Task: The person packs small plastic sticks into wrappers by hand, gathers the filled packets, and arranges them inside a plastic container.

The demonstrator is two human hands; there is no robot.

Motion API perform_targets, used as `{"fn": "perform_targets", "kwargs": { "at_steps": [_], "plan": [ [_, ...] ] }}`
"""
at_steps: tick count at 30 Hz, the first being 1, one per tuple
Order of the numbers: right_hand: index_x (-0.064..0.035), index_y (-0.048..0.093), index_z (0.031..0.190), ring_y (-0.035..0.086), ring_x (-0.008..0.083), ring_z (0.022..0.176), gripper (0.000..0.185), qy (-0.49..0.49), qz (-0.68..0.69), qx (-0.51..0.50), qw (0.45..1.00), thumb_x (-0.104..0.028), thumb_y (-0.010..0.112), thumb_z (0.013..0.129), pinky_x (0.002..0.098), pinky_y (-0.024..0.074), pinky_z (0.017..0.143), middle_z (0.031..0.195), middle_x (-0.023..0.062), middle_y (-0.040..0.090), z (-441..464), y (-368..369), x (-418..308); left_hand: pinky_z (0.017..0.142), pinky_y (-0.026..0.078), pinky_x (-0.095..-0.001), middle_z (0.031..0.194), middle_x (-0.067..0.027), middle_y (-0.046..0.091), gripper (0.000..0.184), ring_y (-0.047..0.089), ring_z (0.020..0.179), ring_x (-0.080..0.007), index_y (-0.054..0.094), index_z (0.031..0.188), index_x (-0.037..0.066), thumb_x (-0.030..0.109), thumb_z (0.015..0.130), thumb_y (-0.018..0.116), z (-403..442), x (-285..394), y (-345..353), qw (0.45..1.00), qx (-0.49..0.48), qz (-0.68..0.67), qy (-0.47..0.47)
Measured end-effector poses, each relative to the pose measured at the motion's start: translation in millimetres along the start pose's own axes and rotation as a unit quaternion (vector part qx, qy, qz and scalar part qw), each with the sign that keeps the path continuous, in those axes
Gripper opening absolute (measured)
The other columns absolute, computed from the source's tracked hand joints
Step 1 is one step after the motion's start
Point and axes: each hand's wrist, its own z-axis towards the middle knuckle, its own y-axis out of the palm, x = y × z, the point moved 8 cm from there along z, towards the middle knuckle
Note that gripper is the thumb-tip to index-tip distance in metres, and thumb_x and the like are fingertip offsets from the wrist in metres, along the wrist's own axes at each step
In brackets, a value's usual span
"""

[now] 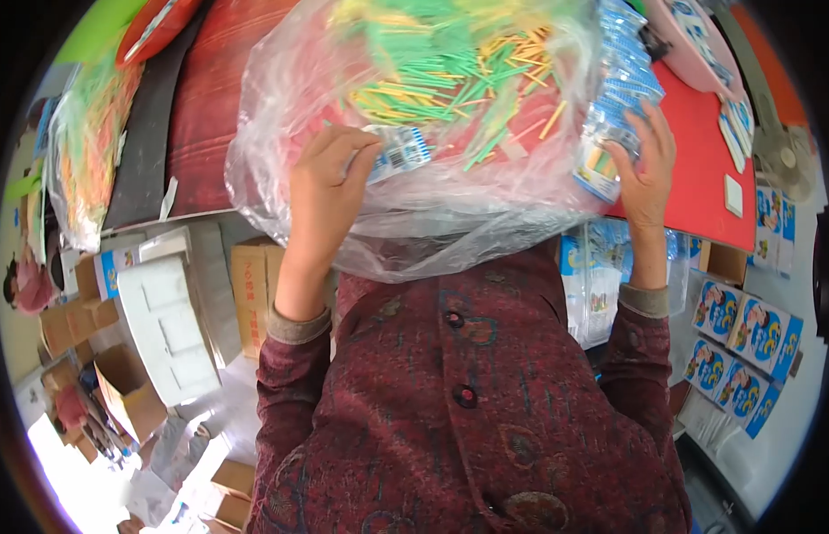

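Observation:
My left hand (330,182) is closed, pinching a small blue-and-white packet (401,153) with a barcode between thumb and fingertips. Just beyond it, many thin green and yellow sticks (441,84) lie loose in a large clear plastic bag (281,107) spread open on the table. My right hand (648,165) curls around the near end of a row of blue-and-white packets (621,76), its thumb against the front packet (596,174). Yellow and green show through that front packet. Its far side is hidden.
A pink basin (699,53) with more packets stands at the right of the red table (699,191). Another bag of sticks (98,151) hangs at the left edge. Cardboard boxes (254,294), printed cartons (739,334) and other people (32,285) are around the table.

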Motion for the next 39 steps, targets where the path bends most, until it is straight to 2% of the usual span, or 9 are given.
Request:
{"fn": "perform_targets", "kwargs": {
  "at_steps": [3, 9, 18, 20, 29, 32, 35, 37, 39],
  "plan": [
    [-0.0043, 0.057, 0.120, 0.045, 0.0277, 0.124, 0.043, 0.028, 0.011, -0.005, 1.000, -0.008, 0.068, 0.079, 0.0361, 0.0359, 0.102, 0.133, 0.0121, 0.050, 0.8, -2.0, 3.5, 0.074, 0.045, -0.0356, 0.087, -0.0074, 0.062, 0.014, 0.056, 0.083, -0.0272, 0.067, 0.086, 0.004, 0.009, 0.073, 0.071, -1.0, 0.9, 2.0, 0.988, -0.003, 0.128, 0.081],
    [0.0003, 0.055, 0.121, 0.050, 0.0247, 0.120, 0.032, 0.077, 0.109, 0.059, 0.989, 0.000, 0.055, 0.089, 0.0350, 0.0376, 0.102, 0.128, 0.0142, 0.054, 14.9, -28.1, -38.0, 0.081, 0.038, -0.0401, 0.093, -0.0048, 0.058, 0.026, 0.051, 0.092, -0.0284, 0.063, 0.089, 0.008, 0.016, 0.067, 0.074, 4.3, -17.7, 18.1, 0.985, -0.027, 0.160, 0.064],
    [0.0024, 0.063, 0.102, 0.059, 0.0219, 0.103, 0.018, -0.071, 0.278, -0.116, 0.951, 0.003, 0.056, 0.086, 0.0302, 0.0425, 0.091, 0.107, 0.0133, 0.063, 36.7, 33.2, -147.2, 0.078, 0.037, -0.0405, 0.088, -0.0015, 0.057, 0.013, 0.051, 0.086, -0.0265, 0.062, 0.082, 0.011, 0.013, 0.071, 0.070, 7.7, -24.8, 22.1, 0.983, -0.029, 0.168, 0.067],
    [0.0025, 0.064, 0.100, 0.063, 0.0194, 0.089, 0.015, 0.051, 0.346, -0.209, 0.913, -0.004, 0.058, 0.087, 0.0291, 0.0470, 0.080, 0.095, 0.0122, 0.066, 33.3, 63.2, -148.2, 0.078, 0.037, -0.0403, 0.088, -0.0013, 0.057, 0.011, 0.052, 0.086, -0.0262, 0.062, 0.080, 0.011, 0.012, 0.072, 0.069, 6.5, -26.6, 20.9, 0.985, -0.024, 0.155, 0.074],
    [0.0005, 0.066, 0.099, 0.058, 0.0082, 0.071, 0.025, 0.120, 0.278, -0.371, 0.878, -0.021, 0.065, 0.087, 0.0233, 0.0448, 0.063, 0.076, 0.0069, 0.065, 40.3, 113.1, -174.1, 0.081, 0.039, -0.0385, 0.104, -0.0056, 0.059, 0.015, 0.055, 0.091, -0.0245, 0.065, 0.086, 0.011, 0.009, 0.072, 0.069, 0.6, 5.1, 0.9, 0.983, 0.041, 0.114, 0.138],
    [0.0006, 0.066, 0.099, 0.055, 0.0046, 0.071, 0.022, 0.154, 0.393, -0.309, 0.852, -0.018, 0.067, 0.086, 0.0210, 0.0444, 0.063, 0.078, 0.0024, 0.065, 38.2, 114.0, -169.7, 0.079, 0.042, -0.0366, 0.110, -0.0098, 0.056, 0.015, 0.054, 0.090, -0.0257, 0.065, 0.087, 0.009, 0.008, 0.073, 0.070, 2.6, 11.0, -3.5, 0.989, 0.053, 0.061, 0.125],
    [-0.0003, 0.064, 0.106, 0.056, 0.0043, 0.075, 0.024, 0.240, 0.482, -0.285, 0.793, -0.013, 0.067, 0.086, 0.0192, 0.0451, 0.065, 0.087, -0.0005, 0.065, 24.2, 125.0, -152.4, 0.071, 0.045, -0.0302, 0.101, -0.0081, 0.060, 0.013, 0.056, 0.083, -0.0178, 0.064, 0.088, 0.007, 0.008, 0.077, 0.070, 6.3, -10.9, -9.9, 0.992, 0.072, -0.095, -0.037],
    [-0.0013, 0.064, 0.105, 0.054, 0.0047, 0.072, 0.023, 0.242, 0.531, -0.253, 0.772, -0.012, 0.067, 0.085, 0.0207, 0.0445, 0.061, 0.087, -0.0020, 0.064, 23.5, 126.1, -158.0, 0.061, 0.044, -0.0244, 0.086, -0.0059, 0.062, 0.012, 0.055, 0.075, -0.0085, 0.064, 0.090, 0.005, 0.009, 0.081, 0.070, 0.8, -35.7, 13.6, 0.937, -0.016, -0.307, -0.163],
    [-0.0023, 0.064, 0.105, 0.053, 0.0051, 0.070, 0.022, 0.243, 0.579, -0.219, 0.747, -0.010, 0.068, 0.084, 0.0222, 0.0438, 0.057, 0.086, -0.0035, 0.063, 24.7, 125.2, -158.7, 0.060, 0.044, -0.0236, 0.082, -0.0043, 0.062, 0.013, 0.054, 0.073, -0.0061, 0.064, 0.091, 0.004, 0.012, 0.082, 0.070, -1.8, -37.8, 14.6, 0.942, -0.041, -0.280, -0.180]
  ]
}}
